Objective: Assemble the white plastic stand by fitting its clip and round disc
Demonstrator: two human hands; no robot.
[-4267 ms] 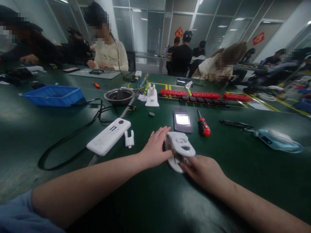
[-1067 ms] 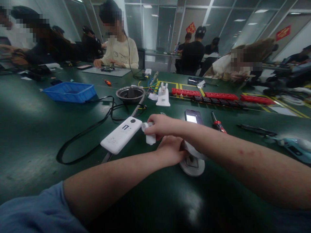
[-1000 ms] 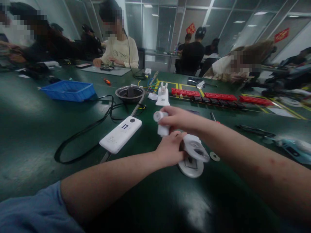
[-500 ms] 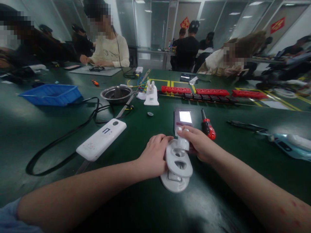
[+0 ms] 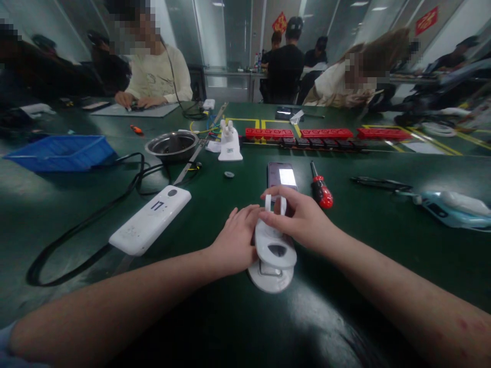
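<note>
A white plastic stand (image 5: 271, 282) with an oval base and a raised oval plate sits on the green table in front of me. My left hand (image 5: 238, 239) is closed around its left side, the fingertips partly hidden. At the plate's far end, my right hand (image 5: 303, 214) pinches a white two-pronged part (image 5: 268, 203) between thumb and fingers, prongs up. Its lower end is covered by my thumb, so I cannot tell how it sits on the plate. Just beyond lies a phone (image 5: 274, 176) with a lit screen; a red-and-black screwdriver (image 5: 321, 190) rests right of it.
Farther off stand a similar white stand (image 5: 230, 148), a metal bowl (image 5: 172, 149) and a blue tray (image 5: 61, 153). A small grey piece (image 5: 229, 174) lies ahead. Left is a white power bank (image 5: 149, 220) with a black cable; right, a light-blue device (image 5: 452, 209). Red strips (image 5: 326, 134) line the back.
My right hand has shifted over the plate's far end, and the two-pronged part, tilted before, now points upward. My left hand stays on the stand. The whole view has swung slightly.
</note>
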